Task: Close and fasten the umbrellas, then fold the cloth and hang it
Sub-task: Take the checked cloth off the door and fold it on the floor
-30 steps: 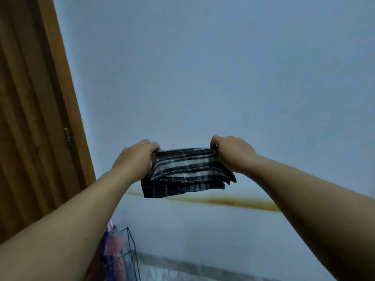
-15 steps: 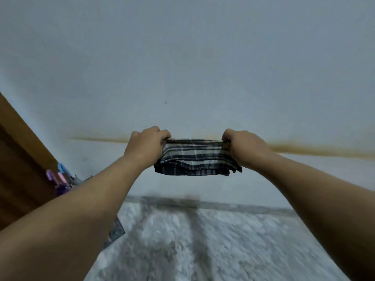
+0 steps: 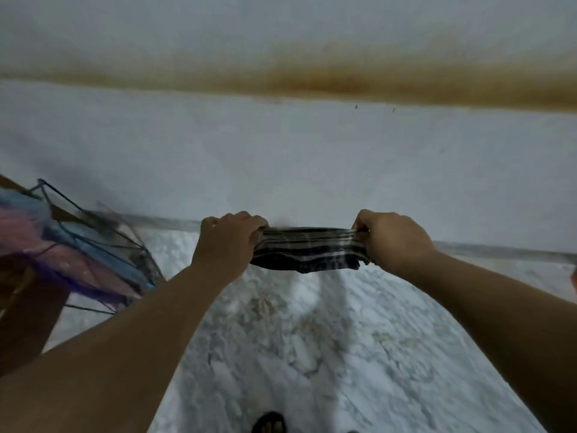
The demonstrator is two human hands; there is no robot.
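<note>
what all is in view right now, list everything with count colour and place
cloth: one, dark plaid with white stripes, folded into a band, held in the air between both hands, centre
wire rack: one, dark wire, far left by the wall
umbrellas: count unclear, blurred pink, blue and purple, in the wire rack
wall: one, pale blue-white, upper half
stain band: one, brown, running across the wall near the top
floor: one, grey-white marble pattern, lower half
wooden surface: one, brown, left edge, partly hidden
sandalled foot: one, dark sandal, bottom edge
left hand: one, grips the cloth's left end
right hand: one, grips the cloth's right end
</note>
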